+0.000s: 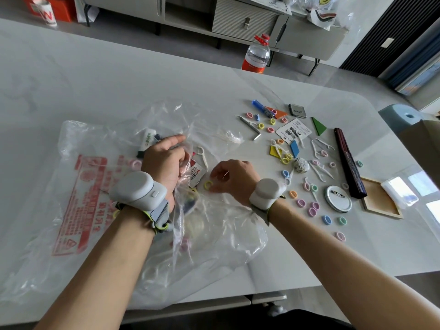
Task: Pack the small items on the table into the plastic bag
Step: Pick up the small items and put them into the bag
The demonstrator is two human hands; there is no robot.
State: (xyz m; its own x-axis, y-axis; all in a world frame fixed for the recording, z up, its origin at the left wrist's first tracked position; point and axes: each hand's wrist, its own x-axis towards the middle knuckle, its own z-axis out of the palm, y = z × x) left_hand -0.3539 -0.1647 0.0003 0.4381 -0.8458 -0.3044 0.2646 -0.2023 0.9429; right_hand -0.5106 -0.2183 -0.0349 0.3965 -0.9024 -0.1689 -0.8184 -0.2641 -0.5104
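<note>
**Bag flat, ring at its mouth**

On the pale grey table (119, 79), your clear plastic bag with red print (78, 198) lies with its long axis left to right, mouth rightward. Your left hand (164, 160) grips its film; your right hand (234, 177) pinches one small yellow ring (208, 185).

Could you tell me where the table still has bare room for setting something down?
The table is bare across its far side, beyond the plastic bag and left of the bottle, and along the near right edge. Right of the right hand, around the round tin lid, it is crowded.
</note>
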